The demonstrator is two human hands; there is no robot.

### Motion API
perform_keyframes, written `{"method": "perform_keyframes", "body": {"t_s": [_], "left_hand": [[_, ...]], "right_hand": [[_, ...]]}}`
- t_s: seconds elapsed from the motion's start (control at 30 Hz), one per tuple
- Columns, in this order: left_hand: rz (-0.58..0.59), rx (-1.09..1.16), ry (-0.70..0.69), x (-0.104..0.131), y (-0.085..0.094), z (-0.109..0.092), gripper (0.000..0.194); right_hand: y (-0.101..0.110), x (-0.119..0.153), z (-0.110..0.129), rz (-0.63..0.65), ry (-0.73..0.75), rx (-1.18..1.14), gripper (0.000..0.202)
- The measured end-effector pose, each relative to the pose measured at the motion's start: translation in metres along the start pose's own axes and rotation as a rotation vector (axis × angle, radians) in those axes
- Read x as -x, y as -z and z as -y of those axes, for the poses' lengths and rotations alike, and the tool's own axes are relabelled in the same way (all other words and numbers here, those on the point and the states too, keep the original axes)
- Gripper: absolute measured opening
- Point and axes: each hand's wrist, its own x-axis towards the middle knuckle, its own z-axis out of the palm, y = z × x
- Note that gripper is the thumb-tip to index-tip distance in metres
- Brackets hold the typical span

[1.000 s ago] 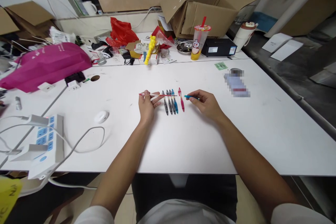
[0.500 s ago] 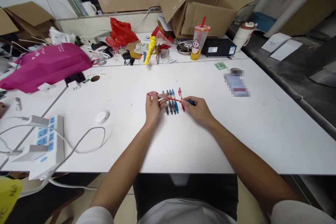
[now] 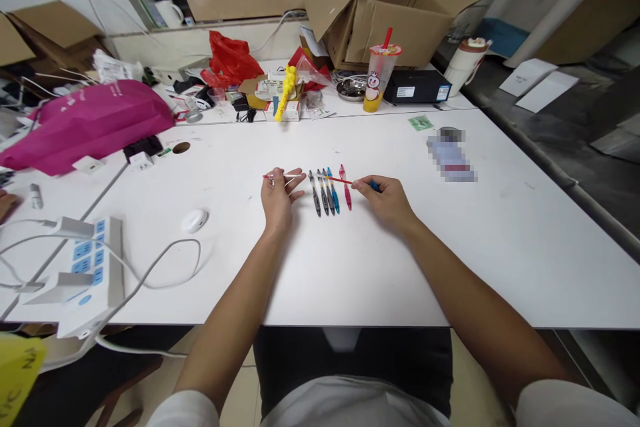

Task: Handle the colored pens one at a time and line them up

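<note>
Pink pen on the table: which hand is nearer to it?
Right. The right hand is just to the right of the pink pen; the left hand is farther off to the left, beyond the blue pen and the gray pens.

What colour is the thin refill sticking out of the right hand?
The refill is red, seen best in the head view.

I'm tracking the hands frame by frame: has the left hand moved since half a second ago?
Yes. The left hand has shifted left, away from the leftmost dark pen: its fingers overlapped it in view; now a gap shows.
</note>
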Motion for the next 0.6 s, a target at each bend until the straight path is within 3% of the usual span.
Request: {"method": "perform_keyframes", "body": {"t_s": [0.43, 0.6], "left_hand": [[0.099, 0.049, 0.063, 0.011, -0.01, 0.005, 0.035], [0.233, 0.008, 0.118, 0.019, -0.014, 0.014, 0.04]], "right_hand": [[-0.002, 0.002, 0.005, 0.023, -0.006, 0.026, 0.043], [-0.01, 0.008, 0.01, 0.062, 0.005, 0.041, 0.041]]}}
